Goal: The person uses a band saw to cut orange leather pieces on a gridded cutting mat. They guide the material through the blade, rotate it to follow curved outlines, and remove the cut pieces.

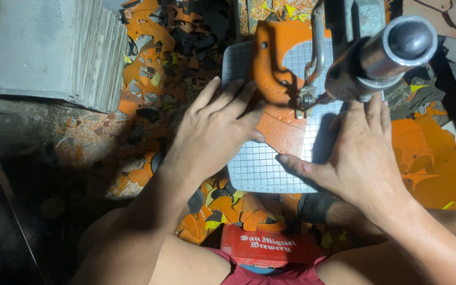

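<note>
Orange sheet (286, 132) is feeding under the cutter (306, 100); both hands, left (215, 129) and right (362, 153), are pressing flat, fingers spread, clear of it.

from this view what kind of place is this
Probably a small cutting workshop, perhaps for leather or rubber. Both hands, left hand and right hand, press an orange sheet on a grey gridded mat under a metal machine head, with offcuts heaped around.

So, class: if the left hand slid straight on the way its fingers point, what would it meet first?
Probably the orange machine arm that curves over the gridded mat. The left hand has its fingertips almost at it already, though depth is unclear.
</note>
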